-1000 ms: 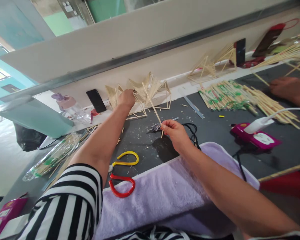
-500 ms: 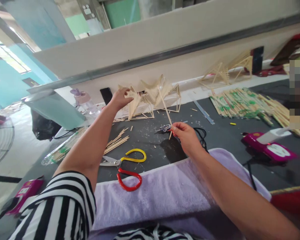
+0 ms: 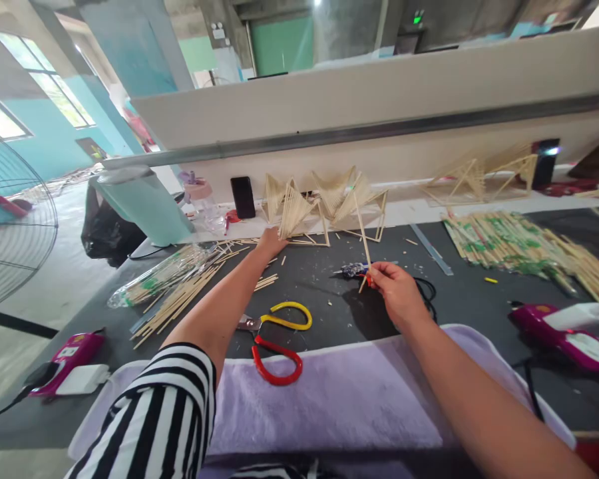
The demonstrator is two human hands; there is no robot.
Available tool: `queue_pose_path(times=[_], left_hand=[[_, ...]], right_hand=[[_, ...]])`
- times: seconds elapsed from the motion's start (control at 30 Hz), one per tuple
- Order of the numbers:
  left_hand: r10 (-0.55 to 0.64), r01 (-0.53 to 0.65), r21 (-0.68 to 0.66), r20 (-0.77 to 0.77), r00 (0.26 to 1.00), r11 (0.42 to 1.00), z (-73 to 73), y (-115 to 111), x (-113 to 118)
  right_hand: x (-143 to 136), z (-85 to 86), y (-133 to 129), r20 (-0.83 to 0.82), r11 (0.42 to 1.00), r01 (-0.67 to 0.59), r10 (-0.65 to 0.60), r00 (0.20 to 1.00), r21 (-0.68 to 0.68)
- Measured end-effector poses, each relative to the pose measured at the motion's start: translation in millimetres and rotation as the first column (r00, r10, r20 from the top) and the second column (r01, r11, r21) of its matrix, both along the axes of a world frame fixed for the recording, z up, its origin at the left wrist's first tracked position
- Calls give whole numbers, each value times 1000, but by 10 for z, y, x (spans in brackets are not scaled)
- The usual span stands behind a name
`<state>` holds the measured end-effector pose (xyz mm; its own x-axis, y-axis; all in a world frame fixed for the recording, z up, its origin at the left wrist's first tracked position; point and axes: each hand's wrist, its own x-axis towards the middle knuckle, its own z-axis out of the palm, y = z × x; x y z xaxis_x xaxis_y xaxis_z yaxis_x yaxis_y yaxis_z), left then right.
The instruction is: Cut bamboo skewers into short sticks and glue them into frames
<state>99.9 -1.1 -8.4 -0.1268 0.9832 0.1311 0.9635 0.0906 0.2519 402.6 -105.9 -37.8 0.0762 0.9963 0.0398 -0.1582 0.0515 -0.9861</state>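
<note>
Head view, right hand [image 3: 395, 287] pinching stick [image 3: 363, 229]

The fingertips of the left hand [image 3: 272, 242] cannot be made out against the stick frame [image 3: 295, 213], and whether it is gripped cannot be told. The blades of the scissors [image 3: 253, 324] are largely covered by the left forearm [image 3: 224, 293]. The wire fan guard [image 3: 20, 219] is cut off by the left edge, the white plug [image 3: 586, 315] by the right.

Stick frames [image 3: 295, 210] and scissors [image 3: 253, 324] show a craft workshop.
</note>
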Motion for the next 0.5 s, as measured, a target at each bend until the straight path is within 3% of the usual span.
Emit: queue_pose_path(times=[0.3, 0.5], left_hand=[[38, -38, -11, 23, 999, 999, -139, 206, -13], [57, -57, 2, 36, 998, 998, -156, 255, -107]], right_hand=[[-24, 42, -20, 31, 1000, -9, 10, 999, -25], [-49, 22, -16, 49, 999, -24, 25, 998, -26]])
